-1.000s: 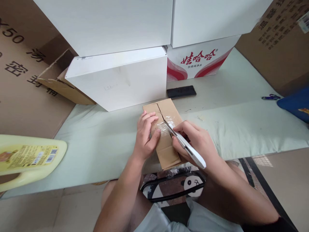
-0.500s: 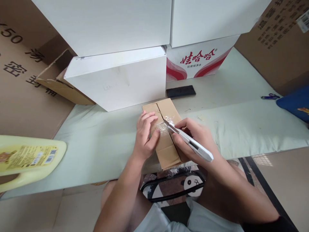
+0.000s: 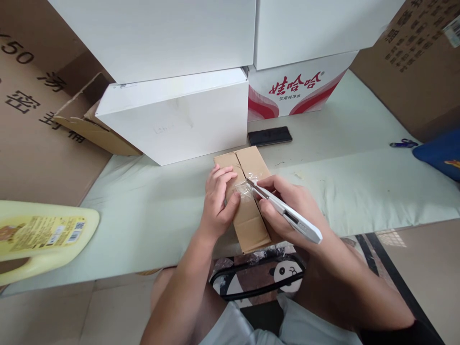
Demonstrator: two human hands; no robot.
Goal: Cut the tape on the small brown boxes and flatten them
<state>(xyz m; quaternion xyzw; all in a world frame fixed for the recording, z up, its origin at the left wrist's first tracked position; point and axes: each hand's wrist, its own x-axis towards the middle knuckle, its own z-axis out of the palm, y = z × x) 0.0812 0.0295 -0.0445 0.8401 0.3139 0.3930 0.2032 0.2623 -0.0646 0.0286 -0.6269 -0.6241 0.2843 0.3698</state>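
Observation:
A small brown cardboard box (image 3: pixel 249 225) lies near the table's front edge, its top flaps meeting along a dark centre seam. Clear tape (image 3: pixel 246 188) crosses the middle of that seam, wrinkled and partly loose. My left hand (image 3: pixel 220 199) grips the box at its left side, with fingers and thumb on the top flap. In my right hand (image 3: pixel 291 203) is a white utility knife (image 3: pixel 293 218), its handle slanting down to the right. The blade tip touches the seam at the tape.
White cartons (image 3: pixel 176 120) are stacked behind, one with red print (image 3: pixel 294 93). A black phone (image 3: pixel 270 136) lies before them. Far left stands a yellow jug (image 3: pixel 50 235); at right are purple-handled scissors (image 3: pixel 404 143) and a blue object (image 3: pixel 440 153). Below is a panda-patterned bag (image 3: pixel 251 275).
The box and both hands have shifted very slightly right. The knife handle has tilted a little, with its tip still at the taped seam.

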